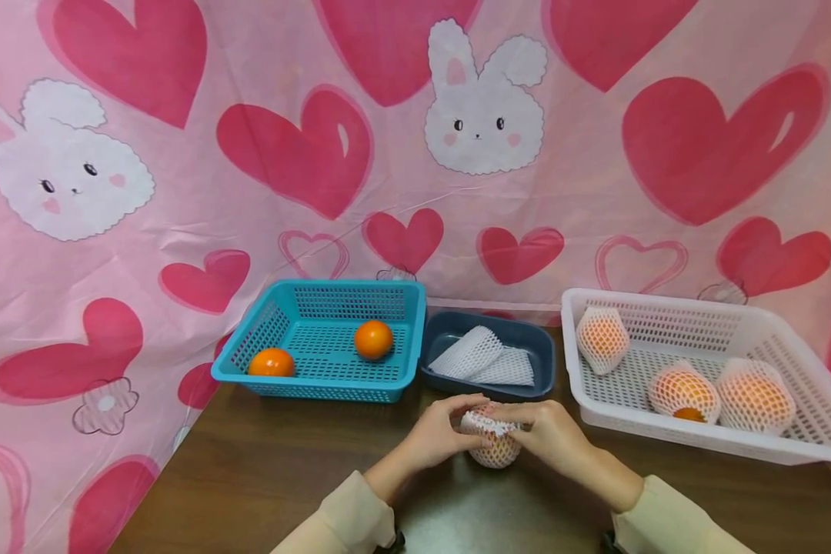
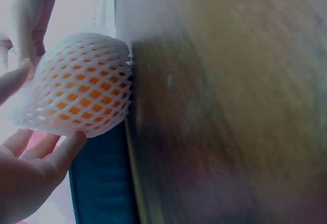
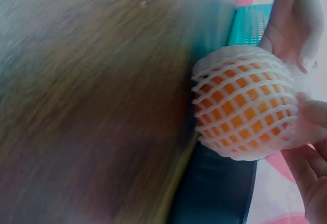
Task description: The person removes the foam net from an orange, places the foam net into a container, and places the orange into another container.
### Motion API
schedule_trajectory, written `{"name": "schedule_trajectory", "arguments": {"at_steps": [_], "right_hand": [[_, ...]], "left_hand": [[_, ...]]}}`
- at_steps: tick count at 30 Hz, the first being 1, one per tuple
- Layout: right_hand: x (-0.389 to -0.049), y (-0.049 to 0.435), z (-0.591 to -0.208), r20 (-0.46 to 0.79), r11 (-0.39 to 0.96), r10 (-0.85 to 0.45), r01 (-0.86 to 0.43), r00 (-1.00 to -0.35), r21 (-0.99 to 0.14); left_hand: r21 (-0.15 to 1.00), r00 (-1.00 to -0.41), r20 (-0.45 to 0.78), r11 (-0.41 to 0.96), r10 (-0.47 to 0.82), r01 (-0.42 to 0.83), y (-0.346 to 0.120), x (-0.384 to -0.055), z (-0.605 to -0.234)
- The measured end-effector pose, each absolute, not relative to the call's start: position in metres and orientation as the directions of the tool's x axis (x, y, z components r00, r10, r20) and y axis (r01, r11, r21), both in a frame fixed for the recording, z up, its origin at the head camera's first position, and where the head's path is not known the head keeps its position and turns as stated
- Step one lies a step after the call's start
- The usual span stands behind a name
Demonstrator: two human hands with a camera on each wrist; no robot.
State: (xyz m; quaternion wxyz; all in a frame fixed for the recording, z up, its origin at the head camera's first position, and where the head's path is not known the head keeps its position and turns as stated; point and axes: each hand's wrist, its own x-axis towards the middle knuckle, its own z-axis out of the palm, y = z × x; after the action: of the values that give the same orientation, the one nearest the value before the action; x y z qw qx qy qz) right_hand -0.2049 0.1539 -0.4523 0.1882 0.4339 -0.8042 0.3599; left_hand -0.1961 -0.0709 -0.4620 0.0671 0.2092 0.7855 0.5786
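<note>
An orange in a white foam net sleeve (image 1: 495, 450) sits on the table at the front middle. From the left side my left hand (image 1: 435, 435) holds the sleeve, thumb at the near side and fingers over the top. My right hand (image 1: 555, 437) grips the sleeve's gathered upper rim from the other side. Up close in the left wrist view, the orange (image 2: 88, 93) shows through the mesh, which covers its side. The right wrist view has the sleeve's loose end bunched between thumb and fingers (image 3: 301, 170).
Behind the hands stands a dark blue tray (image 1: 545, 362) with flat foam sleeves (image 1: 469, 352). At the left, a turquoise basket (image 1: 318, 391) holds two bare oranges (image 1: 373, 340). A white basket (image 1: 672, 433) at the right contains three sleeved oranges (image 1: 756, 396). A heart-patterned cloth hangs behind.
</note>
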Motion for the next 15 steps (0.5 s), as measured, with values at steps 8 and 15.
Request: {"name": "schedule_trajectory", "arguments": {"at_steps": [8, 15], "right_hand": [[-0.211, 0.163, -0.451, 0.377, 0.467, -0.609, -0.700, -0.697, -0.539], [-0.213, 0.165, -0.448, 0.365, 0.408, -0.625, -0.687, -0.690, -0.601]], "left_hand": [[0.903, -0.924, 0.172, 0.321, 0.340, 0.286, -0.074, -0.198, -0.463], [0.908, -0.944, 0.175, 0.325, 0.280, 0.265, -0.072, -0.196, -0.462]]}}
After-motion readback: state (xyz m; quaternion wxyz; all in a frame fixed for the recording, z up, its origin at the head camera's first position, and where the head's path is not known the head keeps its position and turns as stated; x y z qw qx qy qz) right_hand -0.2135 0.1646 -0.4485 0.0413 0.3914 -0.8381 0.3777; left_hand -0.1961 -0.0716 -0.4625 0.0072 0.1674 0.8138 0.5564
